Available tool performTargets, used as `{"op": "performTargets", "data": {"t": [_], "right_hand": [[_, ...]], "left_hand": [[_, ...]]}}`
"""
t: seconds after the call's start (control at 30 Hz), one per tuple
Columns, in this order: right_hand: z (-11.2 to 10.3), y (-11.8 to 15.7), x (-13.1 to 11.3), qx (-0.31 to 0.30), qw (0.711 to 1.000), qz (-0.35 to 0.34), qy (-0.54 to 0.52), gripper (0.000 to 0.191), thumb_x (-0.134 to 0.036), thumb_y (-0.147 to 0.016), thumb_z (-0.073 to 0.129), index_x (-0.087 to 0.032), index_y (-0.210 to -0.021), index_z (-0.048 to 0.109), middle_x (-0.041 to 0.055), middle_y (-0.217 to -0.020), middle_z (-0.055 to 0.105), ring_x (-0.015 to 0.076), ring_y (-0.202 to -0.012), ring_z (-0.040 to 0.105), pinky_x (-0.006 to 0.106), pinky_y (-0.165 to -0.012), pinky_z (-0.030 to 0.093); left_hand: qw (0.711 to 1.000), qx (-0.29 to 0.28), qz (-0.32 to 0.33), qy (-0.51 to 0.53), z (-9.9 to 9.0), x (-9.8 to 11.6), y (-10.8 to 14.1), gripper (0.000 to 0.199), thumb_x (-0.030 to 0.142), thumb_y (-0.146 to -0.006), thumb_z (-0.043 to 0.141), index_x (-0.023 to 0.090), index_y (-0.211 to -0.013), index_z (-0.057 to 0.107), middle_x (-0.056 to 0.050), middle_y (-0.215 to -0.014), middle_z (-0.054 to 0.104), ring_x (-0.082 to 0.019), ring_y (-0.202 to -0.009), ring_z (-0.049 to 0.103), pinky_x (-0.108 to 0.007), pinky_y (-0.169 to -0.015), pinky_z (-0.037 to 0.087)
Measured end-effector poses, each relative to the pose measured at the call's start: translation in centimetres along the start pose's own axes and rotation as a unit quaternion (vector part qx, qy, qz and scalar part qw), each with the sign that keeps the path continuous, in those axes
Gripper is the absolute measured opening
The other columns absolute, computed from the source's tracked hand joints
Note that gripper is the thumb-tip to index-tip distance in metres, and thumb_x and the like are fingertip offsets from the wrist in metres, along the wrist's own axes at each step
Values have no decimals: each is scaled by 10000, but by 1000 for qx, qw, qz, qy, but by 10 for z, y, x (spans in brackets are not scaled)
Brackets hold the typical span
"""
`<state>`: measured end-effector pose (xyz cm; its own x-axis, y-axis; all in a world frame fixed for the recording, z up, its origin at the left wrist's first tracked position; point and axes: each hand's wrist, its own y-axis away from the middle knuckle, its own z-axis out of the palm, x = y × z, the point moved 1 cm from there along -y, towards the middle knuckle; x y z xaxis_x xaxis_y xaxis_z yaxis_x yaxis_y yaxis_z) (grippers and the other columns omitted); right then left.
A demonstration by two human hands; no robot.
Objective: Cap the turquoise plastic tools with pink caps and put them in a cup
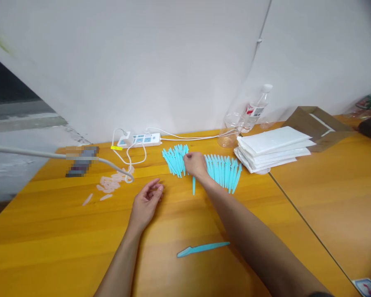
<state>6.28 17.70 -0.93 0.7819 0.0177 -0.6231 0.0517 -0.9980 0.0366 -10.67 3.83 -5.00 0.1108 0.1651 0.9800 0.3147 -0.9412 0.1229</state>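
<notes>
Head view: tool row (227, 170) looks laid out, tool pile (177, 160) seems still to do; right hand (196, 164) hides its grip, left hand (146, 204) curls loosely, empty.

Surface (64, 231): yellow-brown wood, split by a dark seam toward the right.
Power strip (144, 140): white, near the foot of the pale wall (173, 62), with a white charger (127, 139) plugged in.
Yellow tag (116, 148): on a thin white cord beside the strip.
Dark flat object (80, 165): pixelated, crossed in view by a thick pale cable (49, 154).
Bottle (257, 109): clear, white-capped, next to a clear plastic container (227, 136).
White packets (275, 144): stacked, just beside a brown box (312, 123).
</notes>
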Motion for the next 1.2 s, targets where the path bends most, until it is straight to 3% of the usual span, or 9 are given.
{"op": "performTargets", "data": {"t": [0.13, 0.3, 0.4, 0.53, 0.73, 0.87, 0.97, 1.07, 1.2], "right_hand": [[5, 2, -4, 2, 1000, -11, 19, 373, -376, -921, 464, -163, -859, 764, 149, -906, 747, 225, -856, 676, 270, -669, 380], [-10, 31, 24, -10, 998, -37, 54, 383, -413, -940, 450, -203, -919, 770, 118, -920, 756, 238, -888, 682, 282, -719, 411], [-6, 38, 31, -19, 997, -33, 72, 337, -427, -921, 507, -216, -966, 767, 106, -929, 757, 246, -902, 685, 298, -762, 441], [16, 22, 14, -16, 992, -62, 106, 341, -423, -908, 558, -175, -1047, 746, 150, -999, 743, 261, -979, 674, 322, -832, 463], [33, -4, -5, -26, 992, -58, 110, 233, -263, -856, 588, -123, -925, 761, 190, -958, 744, 268, -919, 691, 310, -782, 469], [20, -2, 0, -18, 994, -48, 97, 253, -247, -855, 540, -135, -859, 767, 158, -898, 755, 236, -874, 696, 269, -723, 449], [-1, 12, 19, -18, 997, -29, 65, 291, -287, -858, 512, -151, -787, 759, 93, -752, 744, 179, -744, 686, 227, -643, 422], [-21, 32, 45, -41, 999, 30, 6, 290, -318, -826, 523, -168, -686, 729, 46, -587, 688, 152, -586, 637, 223, -563, 391], [-33, 54, 66, -59, 997, 49, 22, 265, -380, -796, 573, -196, -658, 704, 61, -603, 694, 192, -649, 654, 251, -592, 401]], "left_hand": [[1000, -6, 10, -23, -9, -2, 0, 608, 559, -752, 708, 145, -1193, 644, -98, -1009, 704, -142, -764, 634, -262, -718, 519], [996, 41, 18, -72, -27, -3, -5, 553, 566, -756, 694, 146, -1115, 694, -92, -966, 737, -184, -842, 668, -299, -796, 529], [994, 54, 22, -91, -26, -4, -7, 523, 559, -760, 687, 145, -1079, 709, -86, -945, 747, -184, -823, 673, -293, -776, 528], [991, 40, 32, -121, -17, -7, -6, 478, 537, -784, 667, 142, -1047, 718, -93, -953, 751, -195, -835, 675, -300, -770, 527], [992, 28, 39, -120, -18, -9, -3, 443, 516, -797, 662, 147, -1034, 723, -91, -964, 757, -206, -860, 684, -300, -769, 533], [991, 11, 44, -123, -17, -7, -2, 442, 513, -804, 656, 147, -1042, 726, -96, -980, 758, -214, -863, 688, -312, -782, 532], [989, 9, 49, -139, -22, -6, -4, 438, 516, -806, 649, 156, -1042, 730, -96, -989, 759, -220, -866, 692, -318, -794, 530], [984, 34, 49, -166, -37, -4, -8, 447, 524, -798, 647, 158, -1041, 727, -94, -987, 760, -223, -869, 691, -321, -799, 528], [971, 100, 38, -213, -69, 2, -9, 494, 557, -773, 639, 146, -1034, 723, -93, -959, 762, -226, -843, 688, -327, -791, 525]]}}
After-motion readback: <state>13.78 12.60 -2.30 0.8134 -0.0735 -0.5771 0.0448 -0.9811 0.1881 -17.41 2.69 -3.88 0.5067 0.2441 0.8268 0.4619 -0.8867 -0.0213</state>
